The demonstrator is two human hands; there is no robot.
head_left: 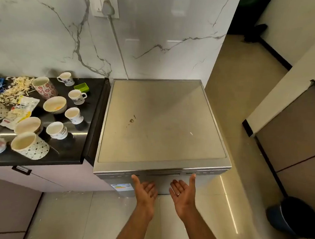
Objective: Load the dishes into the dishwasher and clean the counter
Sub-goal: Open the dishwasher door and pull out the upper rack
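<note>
The steel dishwasher stands closed in the middle, its flat top bare except for a small brown stain. My left hand and my right hand are both palm up just below its front edge, fingers straight, holding nothing. Their fingertips reach the top of the door by the control strip. On the black counter to the left stand several dirty cups, a bowl and patterned mugs, among shredded scraps and wrappers.
A green tray sits at the counter's back. A power cord runs from the wall socket down behind the dishwasher. A dark bin stands on the floor at right. Tiled floor lies below me.
</note>
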